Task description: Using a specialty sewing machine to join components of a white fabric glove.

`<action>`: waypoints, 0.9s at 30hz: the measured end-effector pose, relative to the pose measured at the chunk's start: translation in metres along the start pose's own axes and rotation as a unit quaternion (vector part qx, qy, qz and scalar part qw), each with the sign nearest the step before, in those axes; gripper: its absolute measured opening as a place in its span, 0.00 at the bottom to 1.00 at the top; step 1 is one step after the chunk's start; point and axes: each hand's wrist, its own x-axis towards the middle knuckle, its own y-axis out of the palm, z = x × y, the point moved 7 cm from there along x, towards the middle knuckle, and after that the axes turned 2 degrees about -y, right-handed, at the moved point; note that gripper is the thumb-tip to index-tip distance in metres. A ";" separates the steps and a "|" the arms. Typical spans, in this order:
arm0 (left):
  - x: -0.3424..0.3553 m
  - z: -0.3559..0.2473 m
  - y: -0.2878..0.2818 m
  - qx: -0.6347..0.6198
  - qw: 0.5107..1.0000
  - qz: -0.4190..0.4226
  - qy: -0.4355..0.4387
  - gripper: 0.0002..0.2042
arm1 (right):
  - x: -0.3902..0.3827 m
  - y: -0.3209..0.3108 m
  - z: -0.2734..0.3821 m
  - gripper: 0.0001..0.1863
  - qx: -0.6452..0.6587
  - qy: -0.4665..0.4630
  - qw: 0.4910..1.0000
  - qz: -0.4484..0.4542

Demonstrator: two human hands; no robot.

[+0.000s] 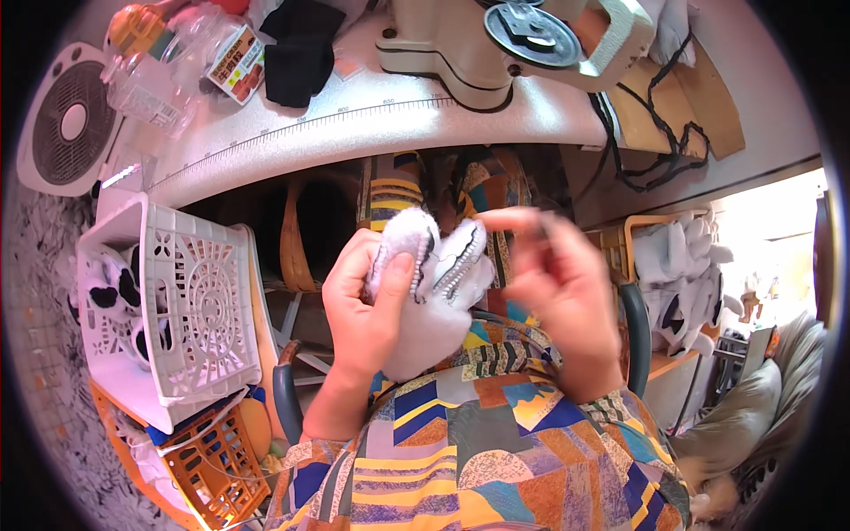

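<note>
My left hand (359, 310) grips a white fluffy plush piece (429, 327) in front of my lap, its thumb pressed on the front. Two upright lobes stand at the top of the piece, with black patches and ridged, zipper-like seams along their edges. My right hand (567, 288) is at the right of the piece, partly smeared by motion. One finger reaches toward the tip of the right lobe; whether it touches cannot be made out. Whatever its other fingers may hold is not visible.
A sewing machine (452, 53) stands on the white table (310, 133) ahead. Left are a fan (75, 119), a white crate (208, 310) with black-and-white plush pieces, and an orange basket (212, 460). More white plush pieces (677, 274) hang at right, beyond the chair arm (635, 336).
</note>
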 end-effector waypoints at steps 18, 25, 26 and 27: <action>0.003 0.021 -0.026 -0.033 0.990 -0.133 -0.025 0.06 | -0.060 -0.077 0.082 0.07 0.399 -0.353 0.828 0.175; 0.011 0.029 -0.049 -0.056 0.982 -0.181 -0.022 0.09 | -0.172 -0.234 0.095 0.10 0.116 -0.556 0.709 -0.419; 0.011 0.032 -0.050 -0.074 0.979 -0.185 -0.035 0.09 | -0.175 -0.226 0.102 0.09 -0.050 -0.535 0.685 -0.493; 0.010 0.032 -0.050 -0.082 0.978 -0.186 -0.040 0.10 | -0.171 -0.210 0.107 0.08 -0.213 -0.503 0.635 -0.547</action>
